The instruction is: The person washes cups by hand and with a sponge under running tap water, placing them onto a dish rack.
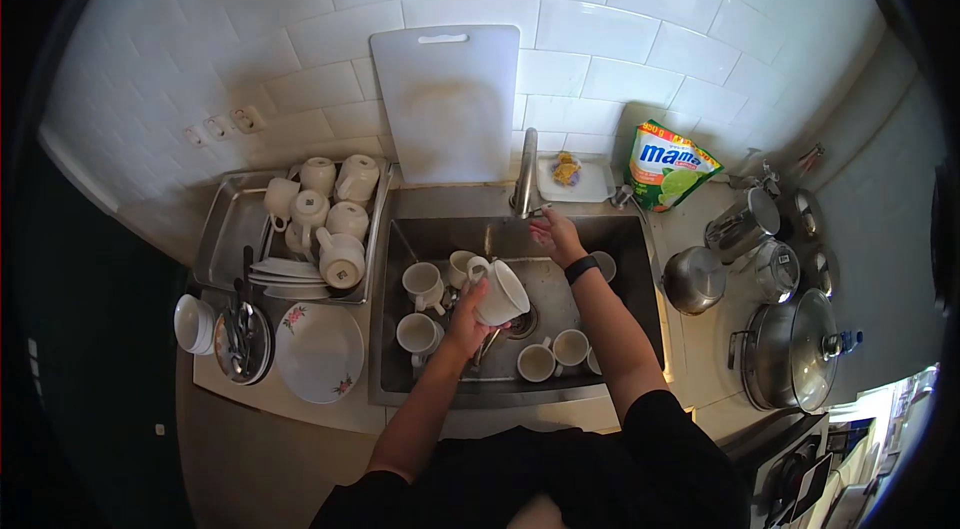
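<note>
A white mug (502,293) is in my left hand (468,319), tilted above the sink with its handle toward the upper left. My right hand (557,235) is at the metal faucet (526,174), its fingers bent at the small handle near the spout's lower end. Below both hands lies the steel sink (625,354). Several white mugs stand in it, among them one mug (422,283) on the left and another mug (536,362) at the front. Some metal cutlery (484,351) lies near the drain, partly hidden by my left hand.
On the left, a steel rack (228,234) holds upturned mugs and plates. Beside it are a floral plate (320,353), stacked bowls (192,324) and cutlery (240,329). A cutting board (447,109) leans on the tiles. A soap pouch (668,167), sponge dish (590,191) and lidded pot (790,349) stand right.
</note>
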Tool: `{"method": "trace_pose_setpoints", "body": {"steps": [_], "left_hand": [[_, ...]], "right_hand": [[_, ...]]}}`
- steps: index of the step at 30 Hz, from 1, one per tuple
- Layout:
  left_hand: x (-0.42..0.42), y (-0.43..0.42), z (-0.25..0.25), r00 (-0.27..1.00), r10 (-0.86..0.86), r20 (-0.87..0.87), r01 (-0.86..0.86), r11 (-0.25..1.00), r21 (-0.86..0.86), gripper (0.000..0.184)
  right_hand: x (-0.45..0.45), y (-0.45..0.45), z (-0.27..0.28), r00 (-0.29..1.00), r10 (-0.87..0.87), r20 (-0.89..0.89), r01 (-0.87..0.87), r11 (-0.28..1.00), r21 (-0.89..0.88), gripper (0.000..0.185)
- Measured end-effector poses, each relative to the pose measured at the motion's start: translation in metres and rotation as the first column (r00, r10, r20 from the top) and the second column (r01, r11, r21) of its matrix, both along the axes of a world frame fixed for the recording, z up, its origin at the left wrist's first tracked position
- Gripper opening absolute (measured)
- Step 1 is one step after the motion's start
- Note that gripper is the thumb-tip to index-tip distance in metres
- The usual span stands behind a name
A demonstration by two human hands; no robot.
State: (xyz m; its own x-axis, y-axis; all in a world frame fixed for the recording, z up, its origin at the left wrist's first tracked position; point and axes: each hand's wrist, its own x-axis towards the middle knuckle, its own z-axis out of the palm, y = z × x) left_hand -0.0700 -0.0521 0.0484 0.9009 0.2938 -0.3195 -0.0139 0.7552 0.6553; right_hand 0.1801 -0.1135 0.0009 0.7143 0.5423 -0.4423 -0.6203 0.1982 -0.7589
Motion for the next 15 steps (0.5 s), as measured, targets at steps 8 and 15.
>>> {"method": "trace_pose_setpoints", "body": {"steps": [8,15], "left_hand": [[0.003,0.019,-0.006,0.999,-0.009,0.045,0.01,1.0,-0.016,0.047],[0.006,0.024,-0.005,0.997,0.013,0.074,-0.009,0.998,-0.055,0.045]], "right_hand": [[-0.001,0.027,-0.014,0.998,0.016,0.069,-0.024,0.994,0.105,0.021],[-0.002,0.03,-0.014,0.981,-0.047,0.189,0.051,0.999,-0.013,0.014]]}}
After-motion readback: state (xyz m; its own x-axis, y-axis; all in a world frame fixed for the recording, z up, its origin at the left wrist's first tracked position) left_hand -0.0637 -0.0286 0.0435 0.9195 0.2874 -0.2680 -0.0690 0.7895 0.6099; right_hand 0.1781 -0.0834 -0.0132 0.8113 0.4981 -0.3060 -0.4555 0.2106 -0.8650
